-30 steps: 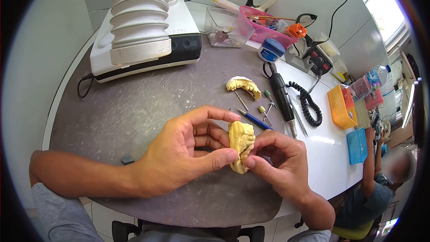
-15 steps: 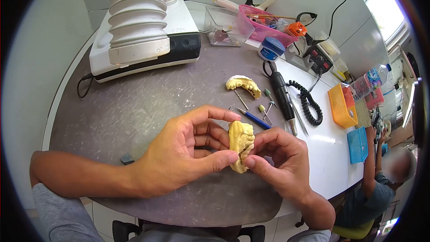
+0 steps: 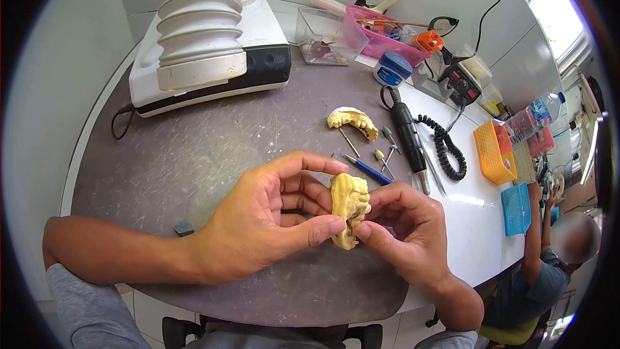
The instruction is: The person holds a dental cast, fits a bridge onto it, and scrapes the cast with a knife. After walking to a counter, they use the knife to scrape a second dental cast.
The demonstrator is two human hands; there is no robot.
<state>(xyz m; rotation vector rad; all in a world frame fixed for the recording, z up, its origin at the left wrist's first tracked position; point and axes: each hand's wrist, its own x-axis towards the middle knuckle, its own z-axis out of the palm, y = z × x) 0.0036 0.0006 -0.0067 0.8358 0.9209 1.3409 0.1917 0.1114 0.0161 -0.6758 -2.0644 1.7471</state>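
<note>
My left hand point(image 3: 281, 216) is closed around the outer side of a yellow dental cast point(image 3: 345, 200), its thumb on the lower part and its index finger at the top. The cast stands on end above the table, with its row of teeth toward my right hand point(image 3: 410, 229). My right thumb and fingers are pinched at the toothed edge. Between them shows a small pale piece point(image 3: 368, 209), partly covered by the fingertips. A dark gap is visible in the cast next to the right thumb.
Beyond my hands lie a second cast point(image 3: 352, 120), a blue-handled tool point(image 3: 369, 170), several small burs and a black handpiece point(image 3: 405, 130). A white machine with a ribbed hose point(image 3: 200, 26) stands back left. Baskets point(image 3: 496, 155) and a seated person point(image 3: 533, 284) are at right.
My right fingertips have shifted slightly right at the cast's edge, and a pale piece and dark gap now show there. My left hand holds the cast almost unmoved.
</note>
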